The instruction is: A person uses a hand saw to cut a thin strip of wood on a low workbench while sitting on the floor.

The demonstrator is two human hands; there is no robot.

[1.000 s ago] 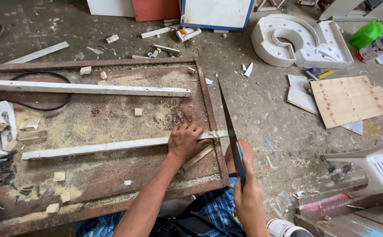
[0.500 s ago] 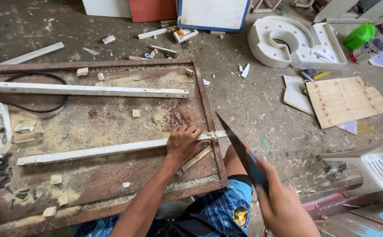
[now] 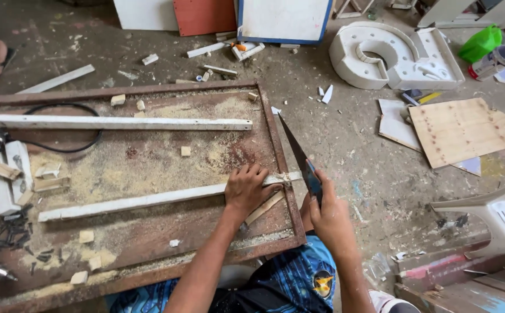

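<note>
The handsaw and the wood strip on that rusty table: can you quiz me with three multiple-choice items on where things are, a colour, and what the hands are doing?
1. Where does the left hand press?
A. on the white wood strip
B. on the plywood sheet
C. on the black cable

2. What colour is the jug at top right?
A. red
B. green
C. black

3. What is the state of the right hand?
A. empty
B. flat on the floor
C. closed on the handsaw

Answers: 1 A, the palm lies on the strip near its sawn end. 2 B, it is bright green. 3 C, the fingers wrap the saw's handle.
</note>
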